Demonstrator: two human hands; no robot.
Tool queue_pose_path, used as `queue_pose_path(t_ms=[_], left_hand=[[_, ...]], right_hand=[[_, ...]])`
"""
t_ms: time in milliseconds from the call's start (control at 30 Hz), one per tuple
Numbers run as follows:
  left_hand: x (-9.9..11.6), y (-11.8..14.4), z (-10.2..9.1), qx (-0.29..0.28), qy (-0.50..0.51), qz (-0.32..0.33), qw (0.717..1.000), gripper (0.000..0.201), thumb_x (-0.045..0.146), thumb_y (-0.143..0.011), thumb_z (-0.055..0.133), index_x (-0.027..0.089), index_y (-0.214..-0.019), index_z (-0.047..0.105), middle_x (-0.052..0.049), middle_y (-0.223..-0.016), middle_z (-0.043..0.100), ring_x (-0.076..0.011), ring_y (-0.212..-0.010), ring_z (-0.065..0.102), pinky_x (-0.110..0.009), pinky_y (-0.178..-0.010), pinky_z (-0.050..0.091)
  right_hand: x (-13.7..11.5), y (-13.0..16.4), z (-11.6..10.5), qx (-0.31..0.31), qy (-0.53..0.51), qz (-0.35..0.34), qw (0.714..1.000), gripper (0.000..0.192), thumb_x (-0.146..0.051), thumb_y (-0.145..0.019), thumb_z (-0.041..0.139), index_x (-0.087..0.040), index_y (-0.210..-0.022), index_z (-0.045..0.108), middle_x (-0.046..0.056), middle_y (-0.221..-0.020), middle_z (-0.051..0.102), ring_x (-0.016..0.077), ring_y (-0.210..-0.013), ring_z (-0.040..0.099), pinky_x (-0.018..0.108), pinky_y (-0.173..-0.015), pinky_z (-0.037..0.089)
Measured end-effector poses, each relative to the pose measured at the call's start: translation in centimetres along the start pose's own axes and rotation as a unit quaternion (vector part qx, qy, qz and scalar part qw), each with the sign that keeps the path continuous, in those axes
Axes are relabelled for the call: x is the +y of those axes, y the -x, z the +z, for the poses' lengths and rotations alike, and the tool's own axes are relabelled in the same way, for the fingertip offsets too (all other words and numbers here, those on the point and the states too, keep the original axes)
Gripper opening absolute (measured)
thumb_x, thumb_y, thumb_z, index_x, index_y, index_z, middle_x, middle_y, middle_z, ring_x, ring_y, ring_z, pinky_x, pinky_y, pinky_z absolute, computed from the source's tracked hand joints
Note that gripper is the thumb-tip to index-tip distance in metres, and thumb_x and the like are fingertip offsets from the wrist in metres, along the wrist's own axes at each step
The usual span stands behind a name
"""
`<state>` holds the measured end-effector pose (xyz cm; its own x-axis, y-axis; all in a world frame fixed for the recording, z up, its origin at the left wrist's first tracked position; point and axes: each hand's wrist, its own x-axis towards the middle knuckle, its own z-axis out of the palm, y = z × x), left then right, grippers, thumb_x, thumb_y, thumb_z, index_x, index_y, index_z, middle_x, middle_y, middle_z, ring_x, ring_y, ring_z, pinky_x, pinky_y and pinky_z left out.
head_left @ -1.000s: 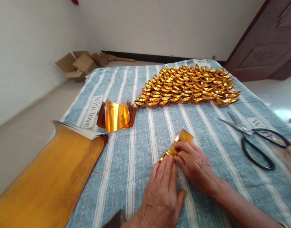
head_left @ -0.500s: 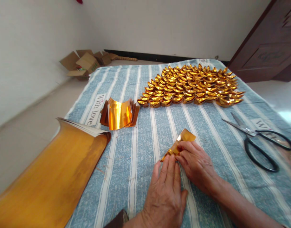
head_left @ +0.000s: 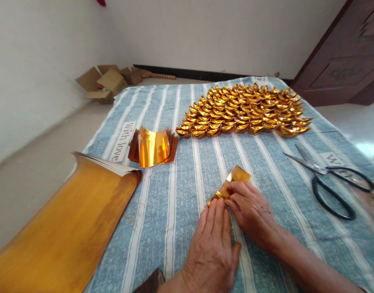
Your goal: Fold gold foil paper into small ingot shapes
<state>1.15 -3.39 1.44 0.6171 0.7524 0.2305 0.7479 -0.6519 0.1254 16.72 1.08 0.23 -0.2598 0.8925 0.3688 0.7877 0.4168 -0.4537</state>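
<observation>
A folded piece of gold foil paper lies slantwise on the striped cloth, its upper corner sticking out past my fingers. My left hand rests palm down, with outstretched fingers pressing on the paper's lower end. From the right, my right hand pinches the paper's edge between thumb and fingers. Both hands hide much of the fold. Beyond them, rows of folded gold paper ingots cover the far right part of the cloth.
Left of my hands are a curved stack of cut gold foil sheets and a large gold-covered paper stack. Black-handled scissors lie partly open at the right. A dark object sits by my left wrist. Cardboard boxes stand on the floor.
Almost nothing differs: both hands stay on the foil paper in nearly the same pose, and the whole view has shifted very slightly.
</observation>
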Motion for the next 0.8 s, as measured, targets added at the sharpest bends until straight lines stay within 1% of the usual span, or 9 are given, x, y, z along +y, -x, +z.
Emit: queue_pose_path(t_ms=[200, 333, 433, 600, 700, 800], left_hand=[[0.0, -0.2, 0.1, 0.000, 0.005, -0.005, 1.000, 0.053, 0.039, -0.093, 0.043, -0.001, -0.127, 0.053, -0.025, -0.134, 0.052, -0.0363, -0.128, 0.046, -0.048, -0.098, 0.048], [-0.1, -0.2, 0.1, -0.001, -0.003, 0.004, 1.000, 0.054, 0.039, -0.092, 0.044, -0.001, -0.128, 0.052, -0.024, -0.134, 0.052, -0.0354, -0.128, 0.046, -0.047, -0.101, 0.046], [-0.1, 0.0, 0.3, -0.003, -0.007, 0.007, 1.000, 0.055, 0.040, -0.092, 0.044, -0.001, -0.130, 0.049, -0.024, -0.134, 0.052, -0.0351, -0.129, 0.045, -0.048, -0.102, 0.044], [-0.1, 0.3, 0.9, 0.014, -0.008, 0.009, 1.000, 0.057, 0.039, -0.092, 0.044, -0.001, -0.133, 0.045, -0.025, -0.135, 0.050, -0.0354, -0.129, 0.044, -0.048, -0.103, 0.042], [-0.2, 0.3, 1.1, 0.016, -0.006, 0.009, 1.000, 0.057, 0.038, -0.093, 0.043, -0.001, -0.134, 0.043, -0.025, -0.136, 0.049, -0.0353, -0.131, 0.041, -0.050, -0.104, 0.040], [-0.3, 0.2, 1.2, -0.001, -0.013, 0.012, 1.000, 0.057, 0.040, -0.093, 0.041, 0.000, -0.133, 0.044, -0.025, -0.137, 0.049, -0.0353, -0.132, 0.041, -0.051, -0.104, 0.039]], right_hand=[[-0.1, 0.2, 0.0, -0.004, 0.012, 0.001, 1.000, 0.037, -0.020, -0.096, 0.038, -0.019, -0.065, 0.059, 0.008, -0.091, 0.062, 0.0194, -0.086, 0.055, 0.037, -0.079, 0.045], [-0.2, 0.4, 0.2, -0.002, 0.029, 0.011, 1.000, 0.035, -0.019, -0.095, 0.039, -0.019, -0.065, 0.058, 0.009, -0.091, 0.061, 0.0203, -0.085, 0.053, 0.037, -0.076, 0.044], [-0.4, 0.6, 0.5, 0.016, 0.046, 0.008, 0.999, 0.034, -0.018, -0.094, 0.040, -0.019, -0.065, 0.056, 0.009, -0.090, 0.061, 0.0208, -0.087, 0.053, 0.036, -0.075, 0.044], [-0.5, 1.0, 0.9, 0.071, 0.090, -0.015, 0.993, 0.033, -0.018, -0.096, 0.038, -0.019, -0.067, 0.055, 0.009, -0.089, 0.060, 0.0192, -0.084, 0.053, 0.034, -0.074, 0.043], [-0.5, 1.1, 1.1, 0.074, 0.112, -0.033, 0.990, 0.034, -0.018, -0.096, 0.038, -0.018, -0.067, 0.055, 0.008, -0.086, 0.059, 0.0184, -0.080, 0.051, 0.033, -0.072, 0.043], [-0.4, 1.2, 1.4, 0.078, 0.117, -0.038, 0.989, 0.036, -0.019, -0.097, 0.037, -0.019, -0.067, 0.055, 0.007, -0.083, 0.058, 0.0175, -0.076, 0.049, 0.032, -0.071, 0.042]])
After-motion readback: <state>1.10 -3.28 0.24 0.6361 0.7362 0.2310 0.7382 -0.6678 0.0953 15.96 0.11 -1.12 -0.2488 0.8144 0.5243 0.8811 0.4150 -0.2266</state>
